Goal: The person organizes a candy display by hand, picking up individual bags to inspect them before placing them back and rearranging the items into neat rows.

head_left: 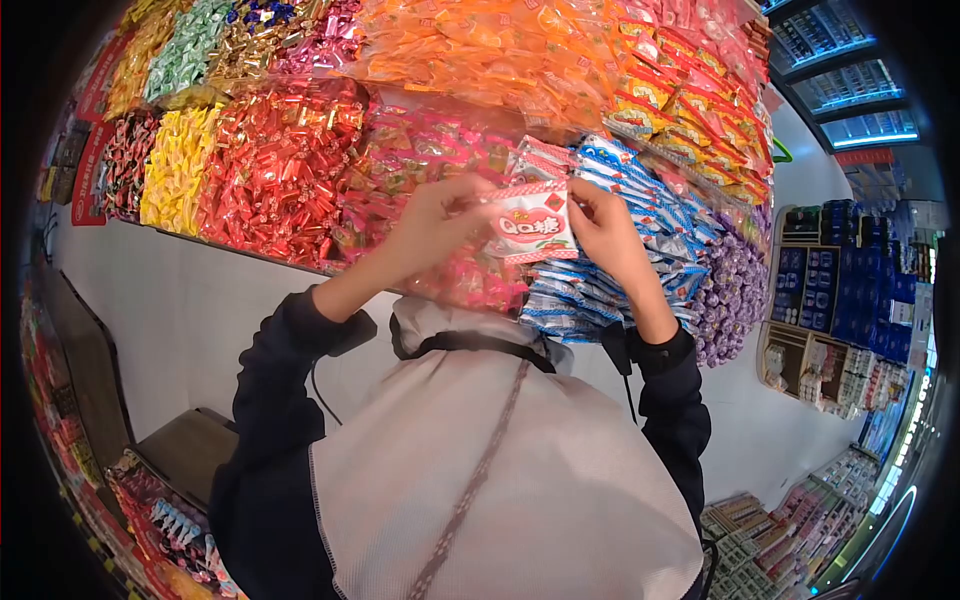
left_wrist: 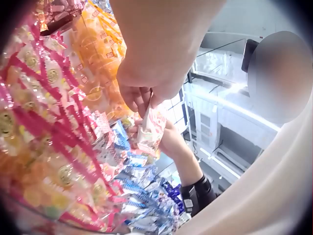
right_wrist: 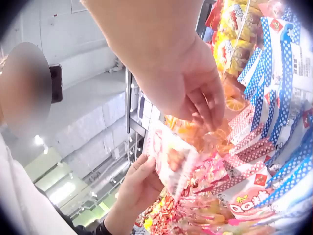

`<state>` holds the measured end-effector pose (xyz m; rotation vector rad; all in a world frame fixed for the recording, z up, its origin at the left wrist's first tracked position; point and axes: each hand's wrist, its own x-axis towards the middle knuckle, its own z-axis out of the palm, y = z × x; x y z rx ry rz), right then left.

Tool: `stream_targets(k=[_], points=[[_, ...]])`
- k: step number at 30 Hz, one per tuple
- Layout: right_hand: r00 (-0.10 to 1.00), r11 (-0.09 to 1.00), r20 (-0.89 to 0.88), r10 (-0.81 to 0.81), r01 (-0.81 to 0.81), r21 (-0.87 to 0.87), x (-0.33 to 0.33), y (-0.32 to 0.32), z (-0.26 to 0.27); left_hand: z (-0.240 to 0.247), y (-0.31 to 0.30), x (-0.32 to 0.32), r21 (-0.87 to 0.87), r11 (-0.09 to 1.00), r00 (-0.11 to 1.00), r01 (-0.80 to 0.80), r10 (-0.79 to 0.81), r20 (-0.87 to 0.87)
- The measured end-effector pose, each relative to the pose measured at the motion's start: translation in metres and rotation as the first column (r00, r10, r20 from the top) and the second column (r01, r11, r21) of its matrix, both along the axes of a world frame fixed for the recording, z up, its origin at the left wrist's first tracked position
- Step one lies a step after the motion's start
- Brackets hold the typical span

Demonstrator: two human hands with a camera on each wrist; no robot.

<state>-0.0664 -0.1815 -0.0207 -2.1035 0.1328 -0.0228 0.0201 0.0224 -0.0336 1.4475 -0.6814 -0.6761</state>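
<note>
A small white candy packet [head_left: 533,222] with a red checked border and a pink "QQ糖" print faces up over the candy display, between both hands. My left hand [head_left: 447,214] pinches its left edge; in the left wrist view the packet [left_wrist: 152,129] hangs edge-on below the fingers. At the upper right corner, my right hand [head_left: 607,232] holds it between thumb and curled forefinger. The right wrist view shows the packet's printed back [right_wrist: 171,157], with the left thumb on it. Similar red-checked packets [right_wrist: 249,191] stand in a row just beyond the hands.
Blue-and-white dotted packets [head_left: 620,255] fill the bin beside the right hand, with purple wrapped candies [head_left: 733,292] to their right. Red wrapped candies [head_left: 282,170] lie left, orange packets [head_left: 490,50] behind. Low clear dividers part the bins. A white display wall [head_left: 190,290] drops down in front.
</note>
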Motion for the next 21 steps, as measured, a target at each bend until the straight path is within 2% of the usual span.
stream_targets(k=[1,2,3,5,7,8,11,12,14,15,17,19,21], points=[[0.999,0.948,0.034,0.035,-0.044,0.314,0.0,0.005,-0.011,0.003,-0.005,0.004,-0.091,0.996,0.993,-0.013,0.002,-0.116],[0.978,0.916,-0.172,0.118,-0.041,0.4,-0.006,-0.001,-0.005,0.004,-0.008,0.009,-0.113,0.994,0.992,0.017,-0.031,-0.124],[0.97,0.831,-0.169,0.174,-0.053,0.554,-0.01,0.005,0.0,0.003,-0.014,0.015,-0.186,0.981,0.995,0.056,-0.069,-0.066],[0.945,0.592,-0.17,0.279,-0.031,0.805,-0.018,0.017,0.011,-0.001,-0.028,0.022,-0.318,0.937,0.99,0.144,-0.133,0.056],[0.955,0.431,-0.067,0.29,-0.068,0.9,-0.022,0.022,-0.003,-0.004,-0.038,0.022,-0.455,0.853,0.955,0.254,-0.295,-0.018],[0.96,0.45,-0.065,0.274,-0.068,0.891,-0.025,0.021,-0.003,-0.004,-0.042,0.022,-0.523,0.799,0.925,0.299,-0.376,-0.046],[0.974,0.426,-0.032,0.226,-0.069,0.902,-0.032,0.024,0.008,0.019,-0.042,0.006,-0.391,0.908,0.953,0.152,-0.239,-0.186],[0.989,0.431,-0.04,0.139,-0.024,0.902,-0.035,0.027,0.011,0.02,-0.041,0.005,-0.368,0.921,0.96,0.127,-0.207,-0.187],[0.999,0.531,-0.012,-0.051,0.038,0.847,-0.04,0.028,0.011,0.019,-0.036,0.003,-0.321,0.944,0.972,0.076,-0.142,-0.188],[0.99,0.574,0.009,-0.144,0.076,0.815,-0.042,0.027,0.011,0.018,-0.034,0.001,-0.331,0.942,0.944,0.053,-0.156,-0.292],[0.979,0.553,-0.003,-0.206,0.119,0.825,-0.046,0.024,0.013,0.011,-0.03,-0.002,-0.345,0.939,0.853,0.003,-0.183,-0.489],[0.965,0.54,0.015,-0.261,0.133,0.831,-0.048,0.022,0.012,-0.005,-0.024,0.004,-0.264,0.963,0.855,0.057,-0.184,-0.486],[0.965,0.521,0.006,-0.263,0.137,0.842,-0.049,0.021,0.013,-0.003,-0.021,-0.002,-0.182,0.978,0.902,0.099,-0.165,-0.399]])
